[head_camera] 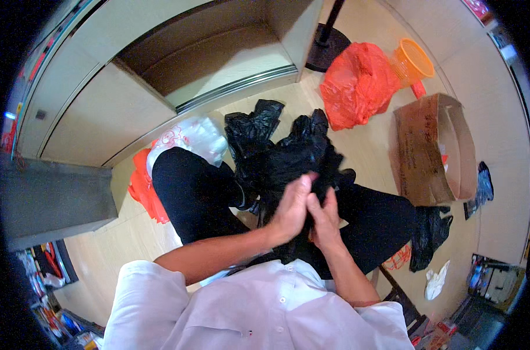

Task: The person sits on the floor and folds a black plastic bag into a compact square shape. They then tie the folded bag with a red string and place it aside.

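A heap of crumpled black plastic bags (287, 159) lies between my spread knees, reaching from my lap towards the floor in front. My left hand (291, 208) is on the near part of the heap, its fingertips blurred against the black film. Close beside it, my right hand (326, 221) has thumb and fingers around dark plastic. Both hands are almost touching, and the stretch of bag between them is largely hidden by the fingers.
Beyond my left knee lie white printed plastic bags (199, 138) and red plastic bags (144, 188). Ahead right are a red bag (357, 87), an orange basket (411, 63) and a black stand base (326, 48). An open cardboard box (418, 151) and another black bag (429, 238) stand right. A cabinet (129, 118) borders the left.
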A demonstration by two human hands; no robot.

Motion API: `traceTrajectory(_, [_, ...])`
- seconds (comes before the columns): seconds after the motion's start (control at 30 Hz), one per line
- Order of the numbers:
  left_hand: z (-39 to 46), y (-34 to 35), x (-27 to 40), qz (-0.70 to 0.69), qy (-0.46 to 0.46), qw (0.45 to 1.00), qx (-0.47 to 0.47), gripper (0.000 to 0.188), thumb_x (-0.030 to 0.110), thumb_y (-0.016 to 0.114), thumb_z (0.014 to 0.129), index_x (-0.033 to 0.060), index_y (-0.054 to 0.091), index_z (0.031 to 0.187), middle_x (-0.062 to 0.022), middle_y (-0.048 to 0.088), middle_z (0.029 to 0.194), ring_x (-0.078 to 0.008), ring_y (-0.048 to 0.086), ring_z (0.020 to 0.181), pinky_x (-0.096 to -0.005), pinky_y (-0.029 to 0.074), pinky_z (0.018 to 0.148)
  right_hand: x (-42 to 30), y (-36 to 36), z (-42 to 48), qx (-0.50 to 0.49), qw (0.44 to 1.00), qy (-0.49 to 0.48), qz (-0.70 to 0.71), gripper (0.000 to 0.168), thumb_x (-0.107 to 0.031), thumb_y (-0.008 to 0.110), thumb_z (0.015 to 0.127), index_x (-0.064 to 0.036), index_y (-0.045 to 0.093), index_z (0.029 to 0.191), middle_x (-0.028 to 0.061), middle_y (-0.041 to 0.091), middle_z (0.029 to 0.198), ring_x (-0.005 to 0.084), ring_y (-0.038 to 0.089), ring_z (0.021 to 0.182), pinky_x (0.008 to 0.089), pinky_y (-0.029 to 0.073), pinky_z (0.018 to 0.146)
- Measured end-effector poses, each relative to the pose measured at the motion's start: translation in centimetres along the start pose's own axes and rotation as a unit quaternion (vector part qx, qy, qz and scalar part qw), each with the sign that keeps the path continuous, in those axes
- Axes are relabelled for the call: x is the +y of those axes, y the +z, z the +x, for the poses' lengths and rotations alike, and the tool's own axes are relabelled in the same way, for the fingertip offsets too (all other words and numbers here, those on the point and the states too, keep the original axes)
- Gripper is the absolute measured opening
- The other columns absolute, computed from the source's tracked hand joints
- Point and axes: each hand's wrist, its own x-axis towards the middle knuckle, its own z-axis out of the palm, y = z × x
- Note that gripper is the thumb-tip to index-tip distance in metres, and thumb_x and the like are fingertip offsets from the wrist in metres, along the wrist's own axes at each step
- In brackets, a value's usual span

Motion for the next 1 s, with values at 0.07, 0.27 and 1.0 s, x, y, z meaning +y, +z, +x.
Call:
traceTrajectory(0.07, [-0.9, 0.9, -1.4, 0.031, -0.009, 0.999, -0.021, 0.063, 0.044, 0.025, 0.105, -0.0077, 0.053, 0.127, -0.0250, 0.055, 0.129, -0.0321, 0.048, 0.126, -0.0377, 0.034, 0.109, -0.4, -0.3, -0.4, 0.107, 0.989, 0.091, 0.041, 0.084, -0.041, 0.077, 0.081, -0.002, 0.033, 0.141, 0.0145, 0.047, 0.137, 0.0258, 0.043, 0.127, 0.0395, 0.034, 0.108])
traceTrajectory(0.27, [-2.6, 3.3, -1.8, 0.154, 0.035, 0.986, -0.058, 0.052, 0.041, 0.033, 0.103, -0.0031, 0.048, 0.124, -0.0237, 0.047, 0.126, -0.0363, 0.045, 0.121, -0.0426, 0.037, 0.103, 0.8, -3.9, 0.3, 0.136, 0.974, 0.138, 0.117, 0.034, -0.034, 0.069, 0.090, -0.001, 0.061, 0.084, 0.0056, 0.061, 0.078, 0.0159, 0.060, 0.069, 0.0298, 0.050, 0.059])
traceTrajectory(1.0, [14.2, -5.5, 13.3, 0.222, 0.516, 0.827, -0.033, 0.133, 0.032, 0.095, 0.052, -0.0006, 0.010, 0.149, -0.0299, 0.025, 0.146, -0.0431, 0.026, 0.139, -0.0461, 0.027, 0.116, -37.8, 1.3, -0.3, -0.134, 0.655, -0.263, -0.696, 0.063, 0.003, 0.058, 0.070, -0.003, 0.052, 0.133, 0.0080, 0.061, 0.125, 0.0232, 0.054, 0.118, 0.0348, 0.037, 0.107])
